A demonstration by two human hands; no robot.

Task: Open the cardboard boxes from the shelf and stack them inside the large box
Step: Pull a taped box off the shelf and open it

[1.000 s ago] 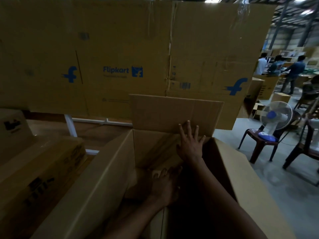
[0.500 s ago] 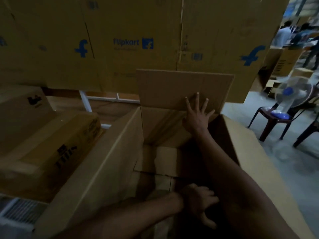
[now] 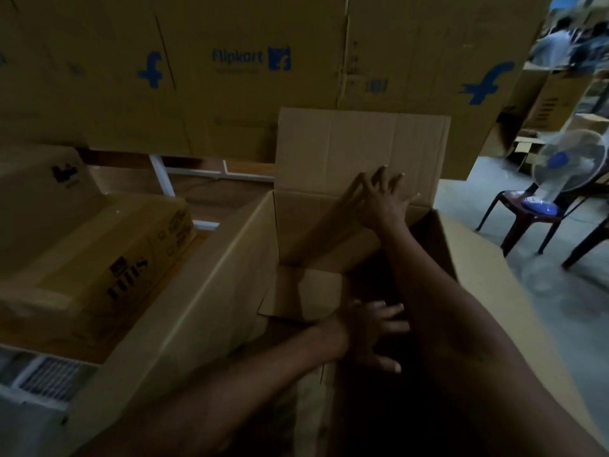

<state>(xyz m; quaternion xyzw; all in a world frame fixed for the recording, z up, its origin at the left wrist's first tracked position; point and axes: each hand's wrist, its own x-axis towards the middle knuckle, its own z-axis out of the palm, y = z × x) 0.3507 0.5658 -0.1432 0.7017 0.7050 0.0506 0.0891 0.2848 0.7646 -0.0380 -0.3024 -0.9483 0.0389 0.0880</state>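
Note:
An open large cardboard box (image 3: pixel 197 291) fills the middle of the view, its far flap (image 3: pixel 356 150) standing upright. My right hand (image 3: pixel 379 199) reaches over the far rim with fingers spread, at the base of that flap. My left hand (image 3: pixel 372 331) is down inside the box, fingers apart, over the dark interior next to a small folded cardboard flap (image 3: pixel 306 291) on the box floor. Neither hand grips anything.
Flattened Flipkart-printed cartons (image 3: pixel 230 67) hang across the back. Closed printed boxes (image 3: pixel 92 265) sit at the left on a shelf. A fan on a plastic chair (image 3: pixel 560 179) stands at the right on the concrete floor. People work far right.
The view has tilted down and closer. My left hand pulled back from the far inner wall to the near middle of the box and spread its fingers. My right hand stays at the far flap.

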